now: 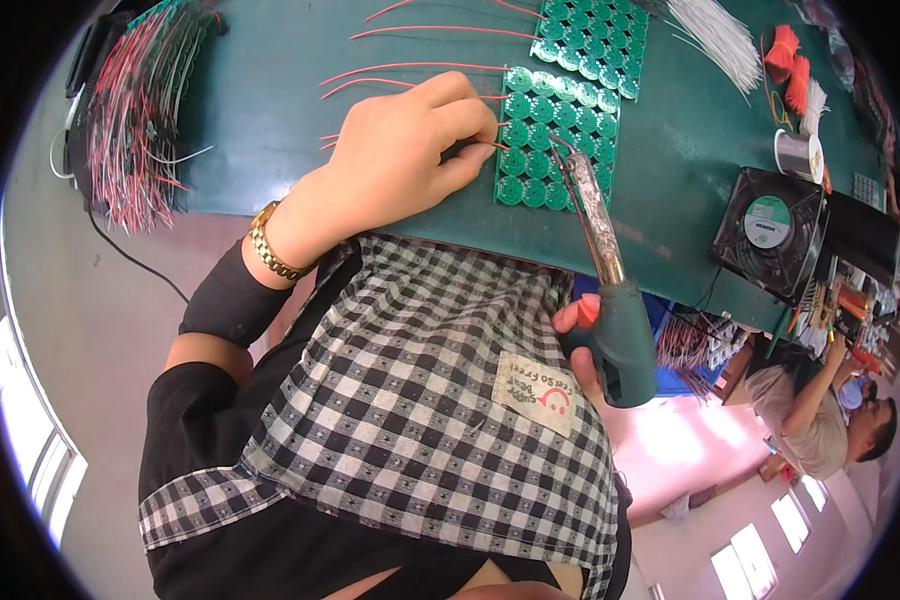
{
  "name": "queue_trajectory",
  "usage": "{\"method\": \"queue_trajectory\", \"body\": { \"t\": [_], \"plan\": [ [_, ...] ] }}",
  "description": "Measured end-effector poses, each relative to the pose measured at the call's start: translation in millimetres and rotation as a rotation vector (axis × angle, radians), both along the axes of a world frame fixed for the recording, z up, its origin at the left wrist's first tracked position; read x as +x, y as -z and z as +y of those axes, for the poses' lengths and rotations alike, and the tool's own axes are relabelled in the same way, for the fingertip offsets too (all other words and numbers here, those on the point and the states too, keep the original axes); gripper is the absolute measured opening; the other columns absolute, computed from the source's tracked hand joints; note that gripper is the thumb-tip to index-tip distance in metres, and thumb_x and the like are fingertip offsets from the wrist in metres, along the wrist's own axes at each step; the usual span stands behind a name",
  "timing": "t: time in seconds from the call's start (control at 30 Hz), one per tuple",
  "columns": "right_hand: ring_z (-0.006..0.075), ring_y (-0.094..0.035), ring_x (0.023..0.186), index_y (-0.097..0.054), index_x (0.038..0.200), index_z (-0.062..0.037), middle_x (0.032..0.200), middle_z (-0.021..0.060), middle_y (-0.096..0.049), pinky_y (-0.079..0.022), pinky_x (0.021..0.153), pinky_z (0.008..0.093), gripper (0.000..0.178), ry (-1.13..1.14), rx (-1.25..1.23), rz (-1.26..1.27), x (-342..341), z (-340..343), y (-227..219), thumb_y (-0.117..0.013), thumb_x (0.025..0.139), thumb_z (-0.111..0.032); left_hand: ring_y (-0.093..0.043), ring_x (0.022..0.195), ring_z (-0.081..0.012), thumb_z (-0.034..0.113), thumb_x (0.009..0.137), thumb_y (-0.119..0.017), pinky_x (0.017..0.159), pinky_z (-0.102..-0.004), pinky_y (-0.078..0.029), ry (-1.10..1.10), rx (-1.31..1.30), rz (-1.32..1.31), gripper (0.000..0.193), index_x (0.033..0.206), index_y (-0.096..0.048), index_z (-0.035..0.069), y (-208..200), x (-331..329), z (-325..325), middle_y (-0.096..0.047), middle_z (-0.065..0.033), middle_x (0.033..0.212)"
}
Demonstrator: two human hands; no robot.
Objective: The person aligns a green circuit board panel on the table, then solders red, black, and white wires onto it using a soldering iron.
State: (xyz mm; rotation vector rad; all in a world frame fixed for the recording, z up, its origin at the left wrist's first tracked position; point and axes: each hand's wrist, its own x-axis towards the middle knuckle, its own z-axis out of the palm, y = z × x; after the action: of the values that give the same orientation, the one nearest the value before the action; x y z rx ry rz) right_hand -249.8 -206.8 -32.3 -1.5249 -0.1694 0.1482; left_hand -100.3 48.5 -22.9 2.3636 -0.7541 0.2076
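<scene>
My left hand (400,150) reaches over the left edge of a green circuit board panel (585,122) made of joined round boards. Its thumb and forefinger pinch a thin red wire (500,146), whose end meets the panel's edge. In my right hand (567,318), only partly visible at the apron, is a soldering iron (598,235) with a dark green handle. Its bent tip lies over the middle of the panel; whether it touches cannot be made out. More red wires (410,68) stretch leftward from the panel's upper left edge.
A second green panel (595,35) lies just beyond. Red and white wires (135,120) hang in a bundle at the far left. White wires (715,40), red bundles (785,55), a solder spool (799,156) and a black fan (770,225) occupy the right. Another person (815,415) works there.
</scene>
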Motion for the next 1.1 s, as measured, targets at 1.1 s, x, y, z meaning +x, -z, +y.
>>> {"method": "queue_trajectory", "body": {
  "t": [1.1],
  "plan": [
    [0.017,-0.057,0.074,-0.063,0.091,-0.0002,0.084,0.0077,-0.061,-0.045,0.068,0.027,0.025,0.295,-0.283,0.798,12,22,-35,-0.068,0.073,-0.017,-0.054,0.054,-0.0203,0.006,0.067,-0.065,0.045,-0.0315,-0.041,-0.059,-0.042,0.046,0.012,0.067,-0.053,0.009,2,-3,-4,-0.053,-0.0007,0.073]
  ]
}}
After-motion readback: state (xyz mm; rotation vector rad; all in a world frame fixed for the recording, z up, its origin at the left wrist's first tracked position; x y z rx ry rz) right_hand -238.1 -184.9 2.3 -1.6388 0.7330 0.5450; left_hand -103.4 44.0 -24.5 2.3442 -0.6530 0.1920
